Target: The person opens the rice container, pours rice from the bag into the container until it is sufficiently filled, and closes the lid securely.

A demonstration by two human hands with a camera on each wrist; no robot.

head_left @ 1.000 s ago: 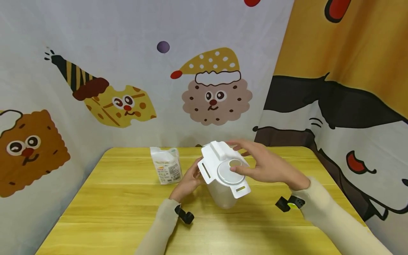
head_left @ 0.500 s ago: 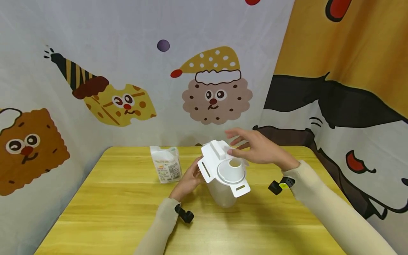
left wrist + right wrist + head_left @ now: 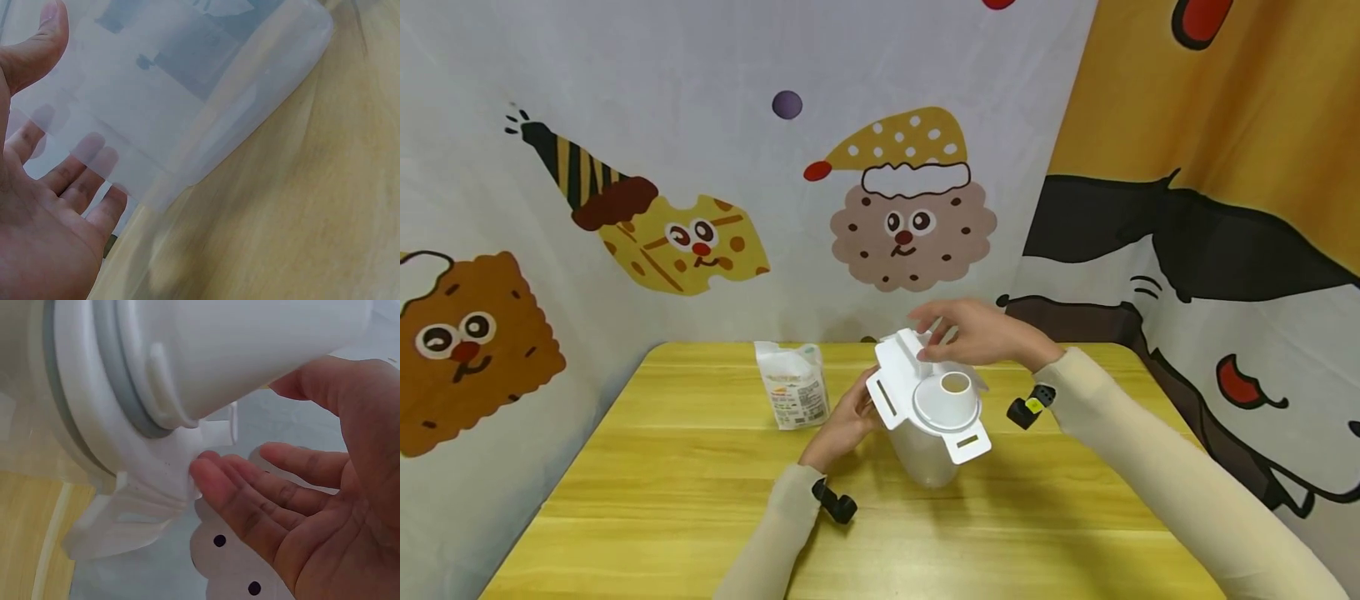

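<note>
A translucent plastic container (image 3: pixel 921 458) stands tilted on the table, topped by a white lid (image 3: pixel 895 367). The lid has a raised ridge, slotted side flaps and a round cone-shaped spout (image 3: pixel 946 404) with an open hole. My left hand (image 3: pixel 847 425) holds the container's left side; in the left wrist view its thumb and fingers lie on either side of a corner of the translucent wall (image 3: pixel 156 81). Above the lid's far side is my right hand (image 3: pixel 977 329), fingers loosely bent. In the right wrist view its fingertips (image 3: pixel 209 478) touch the lid's edge beside a folded-out flap (image 3: pixel 125 519).
A white printed pouch (image 3: pixel 792 387) stands on the wooden table (image 3: pixel 662 475), left of the container. Behind the table hangs a curtain (image 3: pixel 865 67) with cartoon figures. A black camera (image 3: pixel 1024 411) is strapped on the right wrist, another on the left.
My right hand has left the spout and moved back and left, over the lid's ridge and far edge. The left hand and the container stay in place.
</note>
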